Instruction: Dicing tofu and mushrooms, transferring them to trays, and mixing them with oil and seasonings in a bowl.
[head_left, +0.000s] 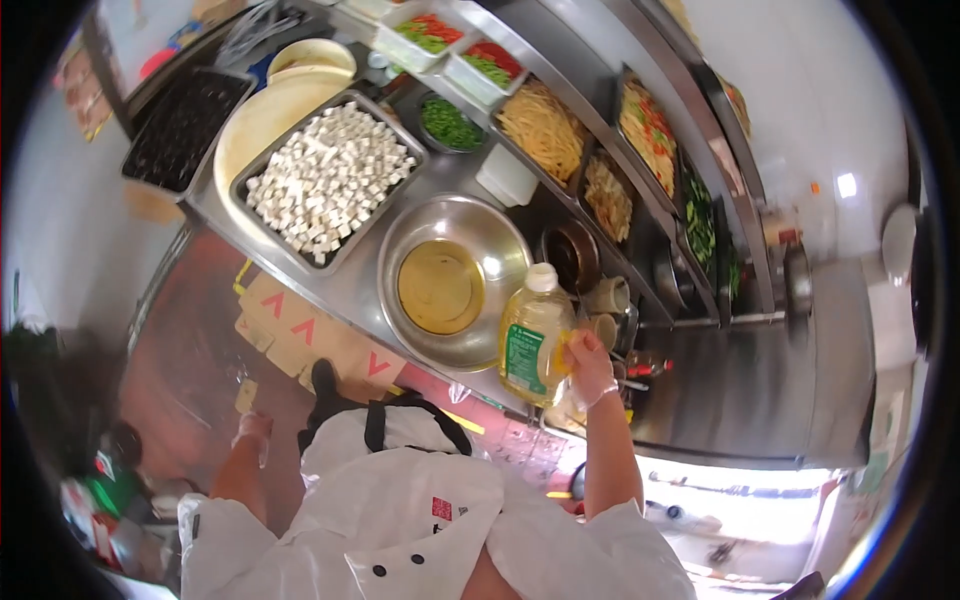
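Observation:
My right hand (589, 364), in a clear plastic glove, grips the yellow handle of a large plastic cooking-oil bottle (538, 309). The bottle has a white cap and a green label with writing, and pale yellow liquid shows inside. It stands cap-up beside a wide stainless-steel bowl (457, 217), overlapping its right rim in view. A pool of yellow oil-like liquid (441, 289) covers the bowl's bottom. My left hand (255, 429), also gloved, hangs low at my left side, away from the counter. Its fingers are too small and blurred to read.
A tray of white cubes, perhaps tofu (330, 176), sits left of the bowl, partly over a round cutting board (240, 142). Beyond are a tray of dark food (184, 131), chopped greens (452, 124) and shredded food (540, 127). Flattened cardboard (315, 330) lies on the floor.

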